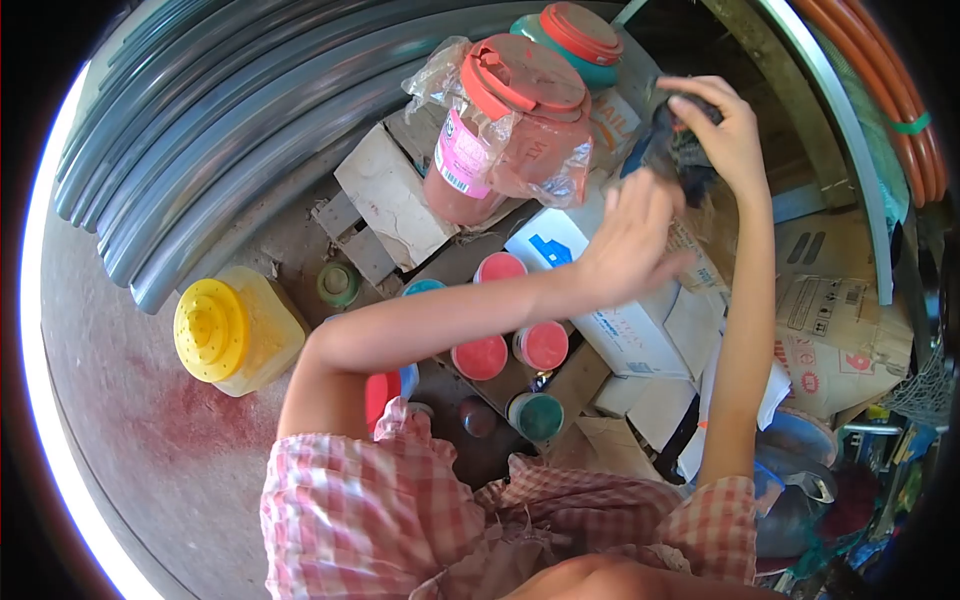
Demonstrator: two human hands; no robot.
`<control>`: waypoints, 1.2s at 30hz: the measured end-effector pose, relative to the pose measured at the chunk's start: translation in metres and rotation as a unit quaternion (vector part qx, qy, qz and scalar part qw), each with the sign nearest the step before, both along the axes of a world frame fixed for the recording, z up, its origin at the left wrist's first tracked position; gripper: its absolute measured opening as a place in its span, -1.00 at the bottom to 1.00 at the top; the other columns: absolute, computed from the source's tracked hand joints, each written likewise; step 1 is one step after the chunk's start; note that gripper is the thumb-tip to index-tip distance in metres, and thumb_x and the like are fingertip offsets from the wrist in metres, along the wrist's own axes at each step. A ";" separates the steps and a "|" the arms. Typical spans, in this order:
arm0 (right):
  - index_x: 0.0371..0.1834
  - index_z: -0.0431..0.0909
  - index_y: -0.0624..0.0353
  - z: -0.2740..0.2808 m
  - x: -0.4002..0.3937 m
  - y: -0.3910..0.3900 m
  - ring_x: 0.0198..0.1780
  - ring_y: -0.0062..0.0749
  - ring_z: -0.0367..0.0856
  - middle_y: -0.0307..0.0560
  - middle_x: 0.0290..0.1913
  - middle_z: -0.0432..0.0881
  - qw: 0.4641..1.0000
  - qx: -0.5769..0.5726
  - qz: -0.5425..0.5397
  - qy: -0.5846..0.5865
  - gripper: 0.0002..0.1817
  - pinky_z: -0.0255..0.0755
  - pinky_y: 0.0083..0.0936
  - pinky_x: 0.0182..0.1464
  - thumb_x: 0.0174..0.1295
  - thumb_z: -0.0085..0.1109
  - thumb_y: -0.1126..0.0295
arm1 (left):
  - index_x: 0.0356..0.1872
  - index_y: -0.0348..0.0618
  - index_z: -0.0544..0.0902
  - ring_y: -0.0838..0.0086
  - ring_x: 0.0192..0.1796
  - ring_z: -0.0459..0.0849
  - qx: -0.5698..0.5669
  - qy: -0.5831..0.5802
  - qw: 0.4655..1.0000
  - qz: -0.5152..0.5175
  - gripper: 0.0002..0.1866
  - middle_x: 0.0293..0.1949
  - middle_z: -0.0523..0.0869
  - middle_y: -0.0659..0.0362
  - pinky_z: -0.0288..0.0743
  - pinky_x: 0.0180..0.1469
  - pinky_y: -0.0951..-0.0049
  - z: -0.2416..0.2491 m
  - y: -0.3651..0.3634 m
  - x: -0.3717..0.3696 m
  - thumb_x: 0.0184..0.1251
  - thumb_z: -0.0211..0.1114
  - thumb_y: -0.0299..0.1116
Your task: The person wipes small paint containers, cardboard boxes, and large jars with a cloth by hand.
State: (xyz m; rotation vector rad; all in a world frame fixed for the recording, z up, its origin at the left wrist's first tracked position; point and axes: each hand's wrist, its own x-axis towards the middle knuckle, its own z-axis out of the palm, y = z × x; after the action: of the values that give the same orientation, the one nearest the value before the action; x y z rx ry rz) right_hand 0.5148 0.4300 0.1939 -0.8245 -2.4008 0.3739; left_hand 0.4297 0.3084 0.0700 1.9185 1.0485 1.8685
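Note:
My right hand (722,130) is closed around a dark, crumpled, cloth-like bundle (680,145) at the upper right, its fingers curled over the top. Just below the bundle is my left hand (640,245), blurred by motion, with the thumb spread away from the fingers and nothing visible in it. A white box (625,335) with blue print lies beneath the left hand. Left of both hands stands a large jar with a red lid (525,75), loosely wrapped in clear plastic. Behind it is a teal container (575,45) with a red lid.
Several tubs of pink-red paste or powder (479,357) and a green-topped pot (536,416) stand under my left forearm. A yellow-lidded container (212,330) is on the floor at left. Grey pipes (250,120) curve along the back; cardboard (845,330) and a metal frame (850,130) flank the right.

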 end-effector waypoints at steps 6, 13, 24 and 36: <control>-0.08 0.65 0.18 0.017 -0.076 -0.019 -0.01 -0.50 0.49 -0.18 -0.12 0.56 0.981 0.079 0.178 0.019 -0.76 0.37 -0.54 0.04 0.17 0.19 0.44 | -0.39 0.02 0.61 0.19 -0.08 0.28 0.140 0.087 0.968 0.190 -0.88 -0.18 0.51 0.11 0.12 -0.03 0.21 0.026 -0.009 -0.102 -0.01 0.23 -0.31; -0.19 0.71 0.08 -0.049 -0.143 -0.002 -0.32 -0.42 0.60 -0.14 -0.34 0.64 0.972 -0.060 0.192 0.118 -0.78 0.45 -0.53 -0.19 0.08 0.26 0.39 | -0.10 -0.07 0.65 0.11 0.15 0.17 -0.170 -0.008 0.948 0.268 -0.59 0.07 0.29 -0.05 -0.03 0.23 0.11 0.021 0.027 -0.211 0.10 0.08 -0.09; -0.33 0.57 0.34 -0.051 -0.185 0.007 -0.21 0.17 0.61 0.30 -0.28 0.63 0.951 0.101 -0.287 0.059 -0.79 0.47 -0.06 -0.13 0.03 0.22 0.40 | 0.03 0.05 0.66 0.16 0.17 0.16 -0.190 0.106 0.947 0.237 -0.23 0.04 0.28 0.06 0.15 0.14 0.13 0.014 0.039 -0.208 -0.29 0.37 0.26; -0.15 0.58 0.19 -0.034 -0.105 -0.003 -0.07 -0.62 0.53 -0.29 -0.15 0.60 0.956 -0.075 0.281 0.046 -0.72 0.44 -0.65 -0.04 0.03 0.31 0.50 | -0.19 -0.18 0.69 0.00 0.22 0.16 -0.138 0.239 0.918 0.285 -0.18 0.14 0.26 -0.10 0.14 0.11 0.13 0.027 0.029 -0.180 -0.60 0.53 0.18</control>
State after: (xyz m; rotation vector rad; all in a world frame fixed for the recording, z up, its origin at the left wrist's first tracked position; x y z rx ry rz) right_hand 0.4103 0.4269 0.1602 -0.1561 -2.5064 0.8036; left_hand 0.2500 0.3376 0.0975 2.0843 2.0897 1.3731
